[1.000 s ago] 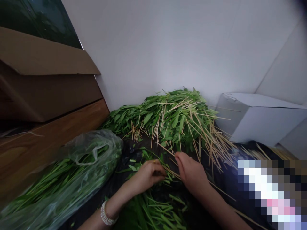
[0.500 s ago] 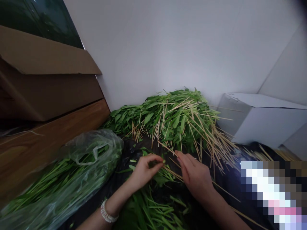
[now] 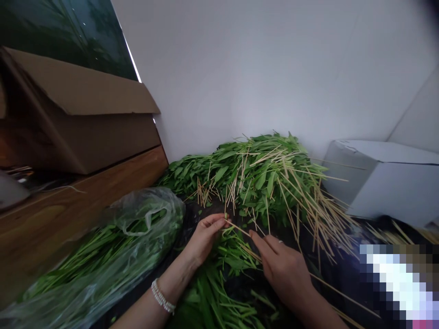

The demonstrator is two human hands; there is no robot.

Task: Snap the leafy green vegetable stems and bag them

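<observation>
Delicately, left hand point(image 3: 205, 238) pinches a green stem piece point(image 3: 226, 216); right hand point(image 3: 285, 261) grips a thin tan wooden stick point(image 3: 238, 229) toward ten o'clock; slipping could cause pricks.

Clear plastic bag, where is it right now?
In the head view, the clear plastic bag lies at lower left, between the wooden surface and the left hand.

Holding thin stick point(image 3: 239, 228) in right hand point(image 3: 286, 262), pinching small green piece point(image 3: 226, 216) at its far end with left hand point(image 3: 205, 237); facing leafy heap point(image 3: 221, 172) strewn with sticks point(image 3: 310, 201) by white wall point(image 3: 257, 68), clear bag point(image 3: 137, 274) of greens point(image 3: 87, 256) at left, cardboard box point(image 3: 106, 137) beyond, white box point(image 3: 398, 187) at right
</observation>
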